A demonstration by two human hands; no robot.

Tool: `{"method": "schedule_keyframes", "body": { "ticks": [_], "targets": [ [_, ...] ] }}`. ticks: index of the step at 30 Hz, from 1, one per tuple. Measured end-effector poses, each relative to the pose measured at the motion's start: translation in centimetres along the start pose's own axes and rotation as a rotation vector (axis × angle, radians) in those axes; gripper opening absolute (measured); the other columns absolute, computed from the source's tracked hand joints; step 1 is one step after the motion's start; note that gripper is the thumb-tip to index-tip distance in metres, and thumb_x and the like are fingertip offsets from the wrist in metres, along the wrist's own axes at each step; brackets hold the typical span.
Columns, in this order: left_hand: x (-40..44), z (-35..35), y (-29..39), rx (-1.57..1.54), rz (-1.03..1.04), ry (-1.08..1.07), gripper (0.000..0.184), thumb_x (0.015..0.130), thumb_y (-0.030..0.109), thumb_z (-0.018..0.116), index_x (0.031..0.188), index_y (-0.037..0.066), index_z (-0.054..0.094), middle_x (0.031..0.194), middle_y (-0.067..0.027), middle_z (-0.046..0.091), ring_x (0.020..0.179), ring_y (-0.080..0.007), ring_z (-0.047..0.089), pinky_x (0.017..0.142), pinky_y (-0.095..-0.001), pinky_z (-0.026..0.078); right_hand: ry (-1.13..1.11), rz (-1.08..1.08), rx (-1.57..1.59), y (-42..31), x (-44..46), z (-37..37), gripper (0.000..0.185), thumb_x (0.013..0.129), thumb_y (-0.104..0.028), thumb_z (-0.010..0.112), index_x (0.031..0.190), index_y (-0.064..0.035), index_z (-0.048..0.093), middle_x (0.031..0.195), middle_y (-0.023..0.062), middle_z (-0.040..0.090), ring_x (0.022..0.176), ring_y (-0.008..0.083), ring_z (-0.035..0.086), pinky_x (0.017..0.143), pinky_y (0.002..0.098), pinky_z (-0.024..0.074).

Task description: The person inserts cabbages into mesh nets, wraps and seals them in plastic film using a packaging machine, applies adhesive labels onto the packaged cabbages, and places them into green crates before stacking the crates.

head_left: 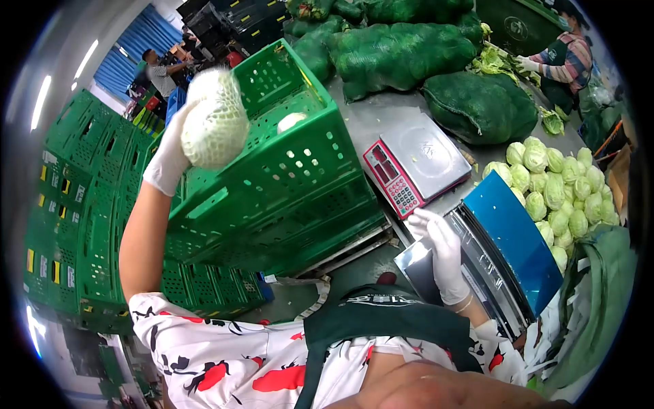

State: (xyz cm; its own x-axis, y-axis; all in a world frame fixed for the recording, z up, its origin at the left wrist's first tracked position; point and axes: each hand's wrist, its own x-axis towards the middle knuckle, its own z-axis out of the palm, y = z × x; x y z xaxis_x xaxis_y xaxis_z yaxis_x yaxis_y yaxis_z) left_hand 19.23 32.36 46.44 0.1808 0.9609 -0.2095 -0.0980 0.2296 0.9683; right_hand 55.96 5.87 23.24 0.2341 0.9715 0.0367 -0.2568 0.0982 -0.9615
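My left hand [174, 148], in a white glove, is raised on the left and grips a pale cabbage [216, 123] covered in white mesh netting. The cabbage hangs above the near wall of a green perforated crate [272, 178]. Inside that crate lies another whitish round item [293, 121], partly visible. My right hand [443, 255], gloved too, hovers over a blue-and-silver machine [501, 235], fingers extended and nothing seen in them. Just beyond those fingertips sits a red digital scale [419, 163] with a bare metal pan.
Green crates [88, 218] are stacked at the left. Loose cabbages [555, 187] are piled at the right. Stuffed green mesh sacks [402, 54] lie across the back of the table. A co-worker [569, 58] stands at the far right; another person [162, 73] is in the distance.
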Motion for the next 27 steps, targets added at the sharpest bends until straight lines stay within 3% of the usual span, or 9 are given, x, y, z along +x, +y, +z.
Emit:
{"method": "schedule_keyframes", "body": {
  "ticks": [2,4,11,14,21,23,24,25,27],
  "targets": [
    [5.5,-4.3,-2.8,0.191,0.034,0.071,0.043,0.099,0.031,0.052,0.128,-0.001,0.055,0.114,-0.0166,0.068,0.098,-0.0300,0.070,0.087,-0.0452,0.058,0.016,0.113,0.006,0.6,-0.8,-0.4,0.035,0.104,-0.020,0.048,0.125,0.0044,0.061,0.110,0.0125,0.069,0.100,0.0166,0.065,0.092,0.0301,0.0500],
    [7.5,-6.2,-5.4,0.451,-0.103,0.077,0.043,0.097,0.033,0.056,0.122,-0.002,0.059,0.109,-0.0153,0.070,0.094,-0.0299,0.071,0.086,-0.0393,0.058,0.037,0.163,0.001,1.8,-1.4,-1.8,0.034,0.103,-0.019,0.049,0.124,0.0048,0.061,0.108,0.0131,0.069,0.099,0.0169,0.066,0.089,0.0297,0.0514],
    [13.7,-7.3,-15.3,1.095,-0.248,-0.185,0.043,0.096,0.032,0.058,0.120,-0.003,0.061,0.108,-0.0145,0.071,0.093,-0.0298,0.071,0.085,-0.0384,0.058,0.302,0.166,-0.075,4.4,-3.9,-5.9,0.029,0.103,-0.018,0.050,0.117,0.0040,0.063,0.102,0.0097,0.069,0.094,0.0152,0.066,0.086,0.0282,0.0516],
    [14.2,-7.3,-15.1,1.190,-0.286,-0.268,0.042,0.096,0.032,0.059,0.120,-0.003,0.061,0.108,-0.0142,0.071,0.092,-0.0297,0.072,0.085,-0.0379,0.058,0.341,0.263,-0.009,5.3,-4.4,-6.6,0.027,0.102,-0.015,0.051,0.117,0.0037,0.063,0.103,0.0101,0.069,0.092,0.0141,0.066,0.085,0.0276,0.0516],
    [11.7,-6.9,-8.4,1.571,-0.364,-0.399,0.041,0.095,0.031,0.061,0.118,-0.003,0.062,0.107,-0.0134,0.072,0.091,-0.0296,0.072,0.084,-0.0370,0.057,0.245,0.187,-0.050,4.8,-4.1,-7.4,0.034,0.103,-0.020,0.053,0.130,-0.0005,0.060,0.104,0.0085,0.071,0.096,0.0122,0.065,0.086,0.0270,0.0509],
    [9.8,-3.4,-4.9,1.947,-0.016,-0.311,0.041,0.094,0.031,0.061,0.117,-0.003,0.063,0.107,-0.0132,0.072,0.091,-0.0295,0.072,0.084,-0.0367,0.057,0.250,0.217,-0.122,4.4,-4.4,-8.8,0.032,0.101,-0.022,0.057,0.127,-0.0037,0.062,0.101,0.0088,0.071,0.092,0.0126,0.065,0.085,0.0281,0.0510],
    [2.9,10.0,-3.0,2.278,0.017,0.092,0.043,0.094,0.027,0.063,0.124,-0.003,0.061,0.115,-0.0169,0.070,0.099,-0.0278,0.070,0.091,-0.0362,0.053,0.253,0.242,-0.198,4.9,-4.7,-9.6,0.030,0.100,-0.022,0.059,0.125,-0.0049,0.064,0.100,0.0092,0.071,0.092,0.0130,0.065,0.084,0.0287,0.0512],
    [5.0,4.9,-2.8,1.845,0.969,0.051,0.048,0.095,0.025,0.062,0.133,-0.002,0.055,0.126,-0.0189,0.064,0.112,-0.0258,0.064,0.099,-0.0371,0.047,0.289,0.188,-0.249,5.1,-5.0,-10.4,0.029,0.099,-0.022,0.060,0.123,-0.0053,0.064,0.100,0.0095,0.071,0.092,0.0134,0.066,0.084,0.0292,0.0514],
    [-3.0,18.3,-2.4,1.055,0.747,-0.006,0.056,0.102,0.032,0.050,0.146,-0.002,0.041,0.135,-0.0178,0.057,0.125,-0.0247,0.055,0.106,-0.0378,0.043,0.354,0.090,-0.358,5.2,-6.0,-12.3,0.027,0.098,-0.021,0.062,0.120,-0.0060,0.066,0.100,0.0101,0.071,0.092,0.0141,0.066,0.083,0.0301,0.0518]
  ]
}}
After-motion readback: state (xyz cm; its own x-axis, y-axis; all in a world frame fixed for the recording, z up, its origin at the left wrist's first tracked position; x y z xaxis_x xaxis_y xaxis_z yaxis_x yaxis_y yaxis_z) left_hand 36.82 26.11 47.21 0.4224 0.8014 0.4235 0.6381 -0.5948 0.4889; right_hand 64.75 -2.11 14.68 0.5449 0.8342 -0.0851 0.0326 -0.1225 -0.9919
